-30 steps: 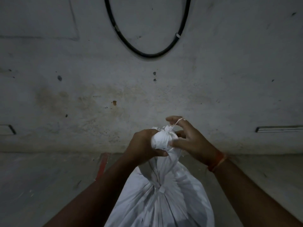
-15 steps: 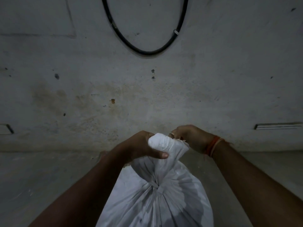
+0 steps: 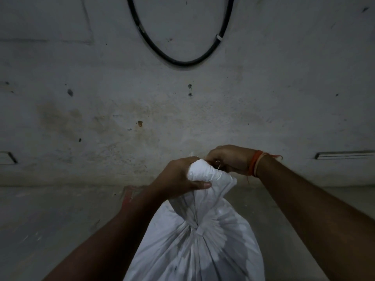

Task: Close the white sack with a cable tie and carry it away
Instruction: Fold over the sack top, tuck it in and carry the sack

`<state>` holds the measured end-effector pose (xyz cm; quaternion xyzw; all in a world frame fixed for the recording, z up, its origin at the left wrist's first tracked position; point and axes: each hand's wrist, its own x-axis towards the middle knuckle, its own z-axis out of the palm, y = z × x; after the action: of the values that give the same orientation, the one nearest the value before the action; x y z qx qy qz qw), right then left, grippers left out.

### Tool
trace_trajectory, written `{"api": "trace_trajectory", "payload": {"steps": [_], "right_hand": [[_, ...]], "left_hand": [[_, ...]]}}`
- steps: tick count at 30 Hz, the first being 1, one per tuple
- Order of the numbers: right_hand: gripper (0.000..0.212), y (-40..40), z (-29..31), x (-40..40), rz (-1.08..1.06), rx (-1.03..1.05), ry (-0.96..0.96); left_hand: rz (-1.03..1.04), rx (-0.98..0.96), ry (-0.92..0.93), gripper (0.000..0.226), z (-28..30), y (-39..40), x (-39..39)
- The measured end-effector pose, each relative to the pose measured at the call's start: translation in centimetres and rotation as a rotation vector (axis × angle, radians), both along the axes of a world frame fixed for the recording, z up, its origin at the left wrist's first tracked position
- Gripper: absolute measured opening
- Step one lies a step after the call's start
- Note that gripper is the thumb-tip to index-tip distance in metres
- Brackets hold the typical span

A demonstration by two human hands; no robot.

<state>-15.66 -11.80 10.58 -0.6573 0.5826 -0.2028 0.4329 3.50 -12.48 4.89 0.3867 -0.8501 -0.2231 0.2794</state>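
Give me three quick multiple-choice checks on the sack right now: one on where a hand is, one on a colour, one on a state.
1. Where does the left hand grip the white sack?
A. its bottom corner
B. its bunched neck, above the lower cinch
C. nowhere

2. What colour are the threads on the right wrist?
A. orange-red
B. green
C. blue

3. How is the sack's mouth?
A. wide open
B. folded flat
C. gathered into a tight wad

Answers:
1 B, the left thumb and palm wrap the twisted neck near the top.
2 A, orange-red bands sit just behind the right hand.
3 C, the fabric is bunched into a knob with a thin tie around it, at the right hand.
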Motion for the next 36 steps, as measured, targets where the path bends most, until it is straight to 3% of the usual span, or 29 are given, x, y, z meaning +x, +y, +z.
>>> {"api": "trace_trajectory", "payload": {"steps": [3, 6, 9, 14, 18, 21, 23, 24, 27, 29, 33, 36], "right_hand": [[0.022, 0.7, 0.4, 0.1, 0.033, -0.176, 0.135], [0.056, 2.3, -0.2, -0.7, -0.002, -0.524, 0.351], [0.072, 4.1, -2.0, -0.2, 0.127, -0.672, 0.354], [0.041, 3.7, -5.2, 0.5, 0.100, -0.561, 0.029], [0.037, 2.8, -5.4, 0.3, -0.056, -0.321, -0.271], [0.030, 2.4, -5.6, 0.9, -0.102, -0.156, -0.386], [0.022, 1.8, -6.2, 1.0, -0.163, -0.098, -0.447], [0.017, 1.5, -6.5, 1.0, -0.209, -0.075, -0.495], [0.009, 1.1, -7.2, 1.1, -0.333, -0.010, -0.638], [0.018, 1.0, -7.6, 1.2, -0.348, 0.026, -0.716], [0.026, 0.9, -8.8, 2.1, -0.364, 0.157, -0.858], [0.021, 0.9, -8.9, 1.9, -0.351, 0.273, -0.807]], "left_hand": [[0.016, 0.051, 0.108, 0.042, -0.5, -0.1, 0.4], [-0.012, 0.212, 0.260, 0.032, -1.0, -0.5, 1.3], [-0.077, 0.417, 0.380, 0.029, -0.9, -0.3, 1.6], [-0.085, 0.582, 0.303, 0.034, -0.7, -0.5, 1.5], [-0.083, 0.883, 0.213, 0.066, -1.0, -1.0, 2.1], [-0.107, 1.062, 0.200, 0.086, -1.5, -1.3, 2.6], [-0.022, 0.977, 0.097, 0.095, -1.2, -1.2, 2.4], [0.084, 0.841, 0.024, 0.094, -0.9, -1.0, 2.1], [0.436, 0.237, -0.062, 0.080, -1.2, 1.0, 1.8], [0.423, -0.041, -0.059, 0.083, -1.8, 3.5, 1.8], [0.280, -0.006, -0.118, 0.106, -4.5, 6.8, 1.1], [0.155, 0.008, -0.009, 0.103, -5.8, 5.2, 1.1]]}}
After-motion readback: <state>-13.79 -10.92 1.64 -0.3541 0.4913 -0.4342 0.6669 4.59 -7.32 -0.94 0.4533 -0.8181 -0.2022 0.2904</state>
